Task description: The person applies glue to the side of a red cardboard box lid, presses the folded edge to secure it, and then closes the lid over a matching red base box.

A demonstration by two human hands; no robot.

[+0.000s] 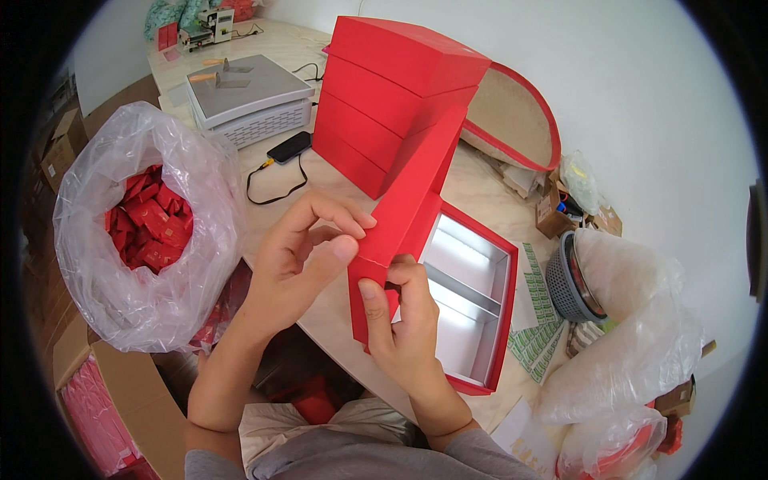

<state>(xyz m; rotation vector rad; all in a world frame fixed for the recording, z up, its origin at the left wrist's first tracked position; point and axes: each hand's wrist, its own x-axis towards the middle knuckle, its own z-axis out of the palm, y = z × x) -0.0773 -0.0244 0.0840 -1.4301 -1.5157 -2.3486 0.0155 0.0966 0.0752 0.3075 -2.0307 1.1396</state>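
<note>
A red box lid stands tilted on edge in front of me, one corner toward me. My right hand grips it low at that corner, thumb on the outside and fingers curled behind the edge. Beside the same corner is my left hand, its fingers loosely bent, thumb and forefinger apart with the tips at the lid's side. Just right of the lid, partly covered by it, lies an open red box with a silvery inside split by a divider into two compartments.
Stacked red boxes rise behind the lid. Left are a clear bag of small red packets and a carton. Farther back lie a phone and a grey-topped scale. Green-printed sheets and a grey basket stand right.
</note>
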